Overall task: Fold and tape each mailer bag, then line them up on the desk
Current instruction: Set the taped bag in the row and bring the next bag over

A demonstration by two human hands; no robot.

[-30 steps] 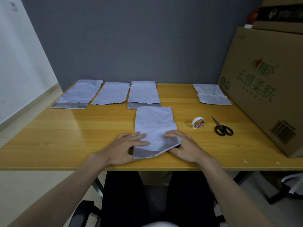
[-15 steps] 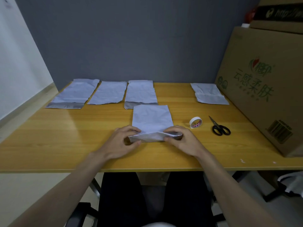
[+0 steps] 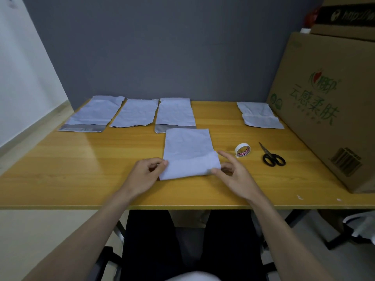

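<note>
My left hand (image 3: 146, 173) pinches the left edge of the folded mailer bag (image 3: 189, 155) lying between my hands; my right hand (image 3: 233, 173) pinches its right corner, forefinger raised. Tape roll (image 3: 242, 150) sits just beyond my right hand.

Cardboard box (image 3: 332, 110) beside scissors (image 3: 272, 156)

Pale grey mailer bag (image 3: 187, 153), black scissors (image 3: 273, 157), wood-grain yellow desk (image 3: 81, 169)
</note>
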